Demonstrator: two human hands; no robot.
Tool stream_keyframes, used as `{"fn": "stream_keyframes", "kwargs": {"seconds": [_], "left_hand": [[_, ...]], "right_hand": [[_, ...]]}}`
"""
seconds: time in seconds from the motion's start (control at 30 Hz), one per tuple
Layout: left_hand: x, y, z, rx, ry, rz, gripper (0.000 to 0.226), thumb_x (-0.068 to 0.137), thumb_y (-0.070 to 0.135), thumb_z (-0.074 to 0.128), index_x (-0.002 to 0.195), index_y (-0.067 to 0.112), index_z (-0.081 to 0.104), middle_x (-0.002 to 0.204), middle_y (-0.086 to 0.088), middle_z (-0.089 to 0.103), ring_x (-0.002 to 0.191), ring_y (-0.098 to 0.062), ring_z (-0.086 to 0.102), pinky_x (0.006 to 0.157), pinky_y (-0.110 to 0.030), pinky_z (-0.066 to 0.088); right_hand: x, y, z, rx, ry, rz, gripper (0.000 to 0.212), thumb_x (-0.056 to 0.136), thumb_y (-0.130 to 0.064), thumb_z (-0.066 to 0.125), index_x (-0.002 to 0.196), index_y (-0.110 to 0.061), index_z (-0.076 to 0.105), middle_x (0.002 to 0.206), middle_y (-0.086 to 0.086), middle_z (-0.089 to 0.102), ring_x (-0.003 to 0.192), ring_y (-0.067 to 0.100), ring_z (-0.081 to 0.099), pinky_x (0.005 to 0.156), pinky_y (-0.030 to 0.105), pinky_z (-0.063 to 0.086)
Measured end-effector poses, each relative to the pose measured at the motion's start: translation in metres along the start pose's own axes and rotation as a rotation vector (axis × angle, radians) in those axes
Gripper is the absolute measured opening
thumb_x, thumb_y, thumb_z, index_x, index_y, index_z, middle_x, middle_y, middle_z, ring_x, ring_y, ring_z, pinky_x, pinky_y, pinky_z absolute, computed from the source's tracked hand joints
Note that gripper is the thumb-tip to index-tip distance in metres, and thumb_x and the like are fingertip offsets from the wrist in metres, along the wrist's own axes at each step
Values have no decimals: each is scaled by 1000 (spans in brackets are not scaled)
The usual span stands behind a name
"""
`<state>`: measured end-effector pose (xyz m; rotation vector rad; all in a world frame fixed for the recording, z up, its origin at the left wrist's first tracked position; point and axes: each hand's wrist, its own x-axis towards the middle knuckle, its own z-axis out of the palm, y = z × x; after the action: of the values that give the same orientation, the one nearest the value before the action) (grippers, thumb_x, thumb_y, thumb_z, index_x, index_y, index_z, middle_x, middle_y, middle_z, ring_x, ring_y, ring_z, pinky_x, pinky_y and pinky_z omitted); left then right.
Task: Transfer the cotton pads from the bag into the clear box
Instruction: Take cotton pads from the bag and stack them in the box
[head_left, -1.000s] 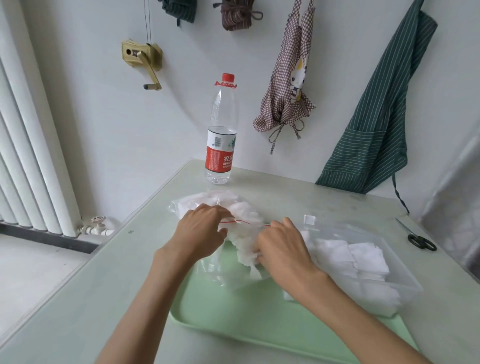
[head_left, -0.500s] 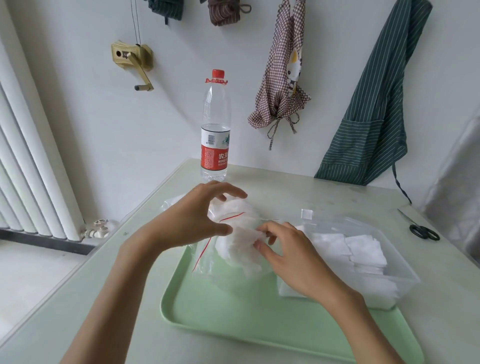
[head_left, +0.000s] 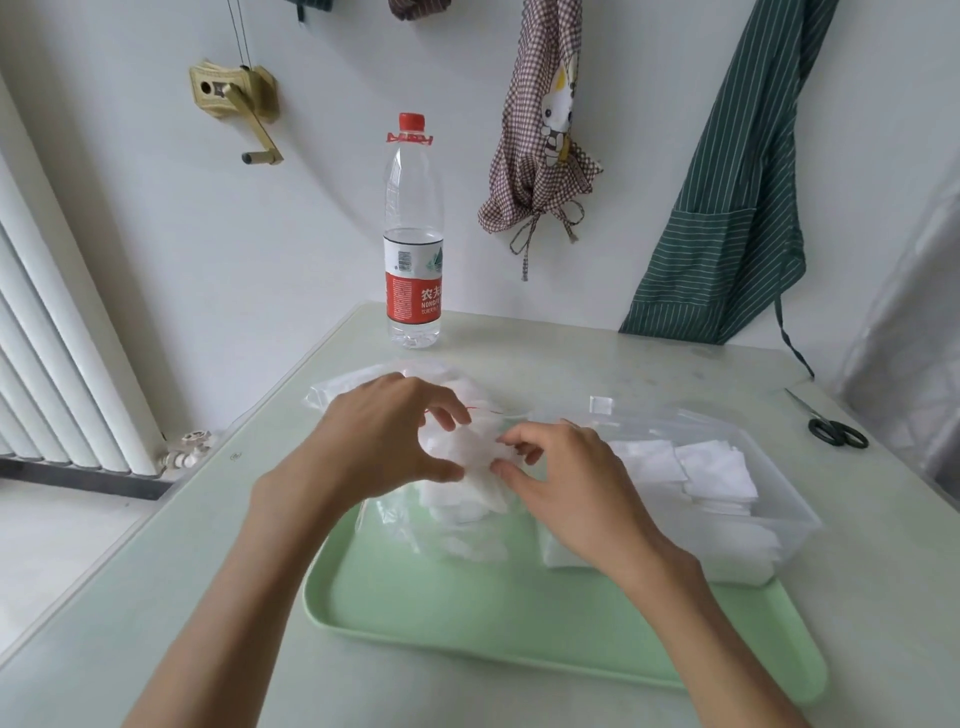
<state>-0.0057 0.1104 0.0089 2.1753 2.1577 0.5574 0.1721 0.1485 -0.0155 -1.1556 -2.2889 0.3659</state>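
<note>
My left hand and right hand pinch pads at the bag mouth, fingers curled; box just right, on tray.

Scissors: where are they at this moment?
In the head view the scissors lie flat on the table at its far right edge, beyond the clear box and below the hanging green striped apron, untouched by either hand.

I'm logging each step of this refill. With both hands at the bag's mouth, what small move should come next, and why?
Probably lift the bunch of cotton pads clear of the bag and carry it right to the clear box. The left hand and right hand already pinch the bunch, and the box lies open, partly filled.
</note>
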Motion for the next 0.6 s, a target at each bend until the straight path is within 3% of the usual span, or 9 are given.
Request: {"fn": "stream_keyframes", "kwargs": {"seconds": [0.1,0.2,0.37,0.43,0.53,0.6], "left_hand": [[-1,2,-5,-80,10,26,48,66,44,79,109,43,56,100,27,59,91,-1,50,76,-23,40],[0,4,-12,-133,82,46,33,72,37,78,100,39,61,93,26,61,87,-1,54,76,-23,42],[-1,5,-8,-182,-8,72,53,71,42,78,120,36,58,101,25,59,90,2,54,82,-21,41],[-1,5,-7,-218,-37,93,51,71,49,74,118,37,59,102,24,61,91,3,54,84,-21,42],[-2,5,-9,-364,-72,151,30,73,56,67,98,39,66,88,24,64,86,1,57,81,-15,43],[-3,8,-14,-444,-61,188,17,78,51,64,78,34,64,73,18,62,76,-4,58,70,-9,40]], "right_hand": [[0,-4,2,-164,29,-48,28,94,-32,51,121,-31,61,108,0,61,104,20,53,82,24,33],[0,-2,4,-157,18,-49,30,94,-31,51,123,-31,59,108,2,58,105,21,53,83,23,33],[2,5,0,50,-42,-18,19,90,-31,58,108,-33,62,100,-7,60,99,10,55,84,24,41],[3,8,-4,164,-68,-10,10,90,-30,58,99,-32,61,97,-11,63,96,4,55,81,24,43],[5,9,-19,407,-69,25,5,92,-24,57,94,-22,61,92,-6,67,88,4,60,76,24,46],[4,9,-29,559,-70,82,9,92,-22,58,97,-16,63,93,-1,69,84,3,62,75,22,48]]}}
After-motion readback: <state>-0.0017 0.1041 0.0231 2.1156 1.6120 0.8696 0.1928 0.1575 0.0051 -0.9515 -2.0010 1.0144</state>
